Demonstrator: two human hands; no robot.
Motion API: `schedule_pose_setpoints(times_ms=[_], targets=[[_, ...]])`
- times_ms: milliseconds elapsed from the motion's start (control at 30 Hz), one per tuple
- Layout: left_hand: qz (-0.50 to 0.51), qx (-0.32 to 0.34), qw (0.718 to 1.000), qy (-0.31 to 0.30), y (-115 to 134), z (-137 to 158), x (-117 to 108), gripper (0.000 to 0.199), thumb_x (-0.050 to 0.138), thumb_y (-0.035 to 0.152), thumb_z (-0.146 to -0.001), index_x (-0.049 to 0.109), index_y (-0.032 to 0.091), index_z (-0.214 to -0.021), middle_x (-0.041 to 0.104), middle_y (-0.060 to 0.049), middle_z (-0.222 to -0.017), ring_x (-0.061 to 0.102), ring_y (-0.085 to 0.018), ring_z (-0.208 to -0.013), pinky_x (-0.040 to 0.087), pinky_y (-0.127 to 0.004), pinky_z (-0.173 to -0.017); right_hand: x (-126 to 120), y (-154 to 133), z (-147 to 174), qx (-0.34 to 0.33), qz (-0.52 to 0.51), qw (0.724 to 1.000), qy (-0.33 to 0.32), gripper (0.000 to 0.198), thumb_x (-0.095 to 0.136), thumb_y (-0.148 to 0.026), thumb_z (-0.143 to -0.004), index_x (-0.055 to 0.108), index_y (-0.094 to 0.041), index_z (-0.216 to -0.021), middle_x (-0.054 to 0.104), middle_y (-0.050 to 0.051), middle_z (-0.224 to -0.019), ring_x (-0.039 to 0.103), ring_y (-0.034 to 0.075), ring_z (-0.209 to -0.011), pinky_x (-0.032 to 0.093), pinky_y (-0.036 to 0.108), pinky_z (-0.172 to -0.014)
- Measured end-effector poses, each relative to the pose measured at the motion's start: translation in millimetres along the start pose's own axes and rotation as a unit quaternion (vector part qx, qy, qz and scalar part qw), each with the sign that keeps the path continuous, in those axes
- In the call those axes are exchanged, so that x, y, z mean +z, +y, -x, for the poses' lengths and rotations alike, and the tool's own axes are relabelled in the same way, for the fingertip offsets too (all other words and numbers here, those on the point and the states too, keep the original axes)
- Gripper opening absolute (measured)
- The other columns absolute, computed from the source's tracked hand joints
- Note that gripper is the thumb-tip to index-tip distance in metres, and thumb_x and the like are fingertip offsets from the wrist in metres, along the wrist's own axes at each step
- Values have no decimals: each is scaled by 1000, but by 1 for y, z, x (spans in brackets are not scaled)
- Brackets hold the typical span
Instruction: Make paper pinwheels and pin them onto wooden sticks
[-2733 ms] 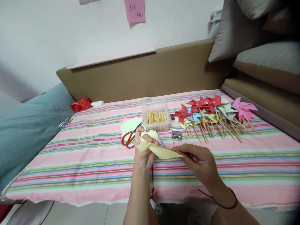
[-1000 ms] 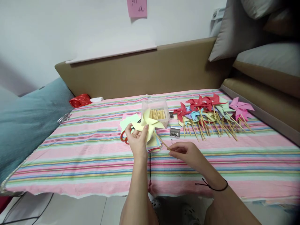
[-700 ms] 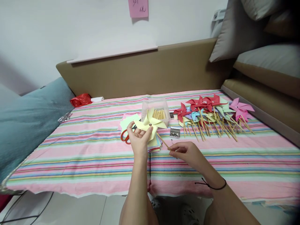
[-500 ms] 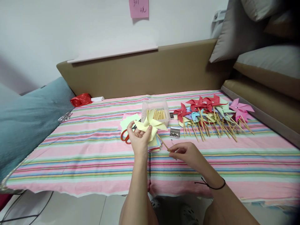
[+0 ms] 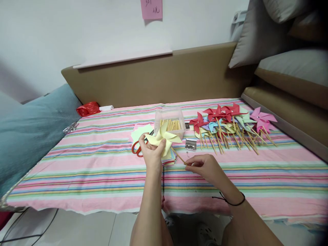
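A pale yellow paper pinwheel point(image 5: 167, 136) is held above the striped cloth, its wooden stick point(image 5: 179, 155) slanting down to the right. My left hand point(image 5: 151, 152) grips the pinwheel's head, thumb pressed at its centre. The lower end of the stick is pinched by my right hand point(image 5: 202, 165). Behind my left hand lie red-handled scissors point(image 5: 136, 149), partly covered, and light green paper sheets point(image 5: 140, 131). Under the pinwheel is a stack of coloured paper point(image 5: 169, 160). A small open box of metal pins point(image 5: 191, 145) stands just beyond my right hand.
A clear plastic box point(image 5: 183, 124) of wooden sticks stands behind the pinwheel. Several finished pinwheels point(image 5: 230, 119) in red, pink, blue and green are heaped at the right. A red plastic bundle point(image 5: 88, 108) lies at the back left, and cushions point(image 5: 294, 71) are stacked at the right.
The yellow pinwheel's head has turned slightly. Both hands keep their hold and have barely moved.
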State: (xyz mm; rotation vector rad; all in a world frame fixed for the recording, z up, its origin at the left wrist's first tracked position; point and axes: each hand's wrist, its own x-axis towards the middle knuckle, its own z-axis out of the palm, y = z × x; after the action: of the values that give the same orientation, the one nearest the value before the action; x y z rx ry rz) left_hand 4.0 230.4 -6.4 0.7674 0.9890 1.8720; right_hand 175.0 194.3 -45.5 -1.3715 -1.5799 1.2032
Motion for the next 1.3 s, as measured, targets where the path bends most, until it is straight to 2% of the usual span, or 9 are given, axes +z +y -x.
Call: schedule_pose_setpoints(times_ms=[167, 333, 400, 500, 633, 800, 1067, 1300], targets=[[-9, -1, 1000, 7, 2, 1, 1, 62, 80, 18, -54, 39, 24, -99, 65, 5, -71, 64, -11, -60, 49, -21, -61, 0, -1, 1, -2, 1, 1000, 3, 10, 73, -27, -65, 76, -18, -69, 71, 4, -67, 58, 14, -56, 41, 25, -51], [6, -16, 1000, 4, 3, 2, 4, 72, 83, 19, -51, 40, 24, -108, 69, 0, -81, 68, -13, -69, 50, -24, -69, 1, 3, -1, 9, -23, 1000, -6, 14, 74, -30, -64, 76, -18, -71, 72, 4, -69, 59, 15, -56, 41, 25, -50], [15, -28, 999, -6, 4, 3, 6, 73, 84, 21, -52, 41, 24, -111, 70, -1, -84, 68, -13, -71, 49, -23, -67, 1, 4, -1, 22, -44, 999, -12, 16, 75, -31, -63, 76, -18, -72, 72, 5, -68, 59, 15, -56, 42, 25, -50], [27, -52, 998, -11, 5, 4, 8, 63, 80, 27, -59, 44, 22, -109, 68, 1, -79, 65, -11, -64, 47, -20, -61, 0, 4, -2, 34, -82, 996, -20, 17, 75, -31, -62, 76, -17, -72, 72, 6, -69, 62, 16, -58, 46, 26, -53], [17, -80, 996, 31, 5, 1, 5, 46, 76, 32, -65, 49, 19, -100, 60, 6, -64, 58, -6, -53, 45, -18, -57, -1, 4, -2, 46, -84, 995, -23, 19, 76, -31, -61, 75, -16, -73, 71, 6, -67, 63, 17, -59, 46, 27, -53], [10, -110, 993, 51, 3, -4, 1, 46, 77, 32, -62, 49, 19, -96, 61, 5, -67, 56, -5, -48, 45, -17, -51, -1, 5, -3, 52, -73, 996, -25, 21, 77, -31, -60, 75, -15, -74, 70, 6, -67, 60, 16, -55, 44, 26, -49], [-27, -119, 992, -31, 4, 2, 5, 51, 78, 28, -62, 44, 21, -99, 67, 1, -76, 69, -16, -61, 53, -25, -57, -1, 3, -3, 42, -106, 993, -20, 18, 76, -30, -61, 72, -15, -71, 67, 3, -62, 62, 16, -56, 48, 27, -55], [-58, -126, 986, -88, -2, 3, 3, 54, 79, 28, -63, 45, 20, -104, 68, 1, -72, 71, -19, -67, 55, -27, -62, -2, 2, -3, 37, -101, 994, -29, 18, 75, -30, -62, 70, -14, -70, 66, 3, -59, 62, 16, -55, 49, 28, -54]])
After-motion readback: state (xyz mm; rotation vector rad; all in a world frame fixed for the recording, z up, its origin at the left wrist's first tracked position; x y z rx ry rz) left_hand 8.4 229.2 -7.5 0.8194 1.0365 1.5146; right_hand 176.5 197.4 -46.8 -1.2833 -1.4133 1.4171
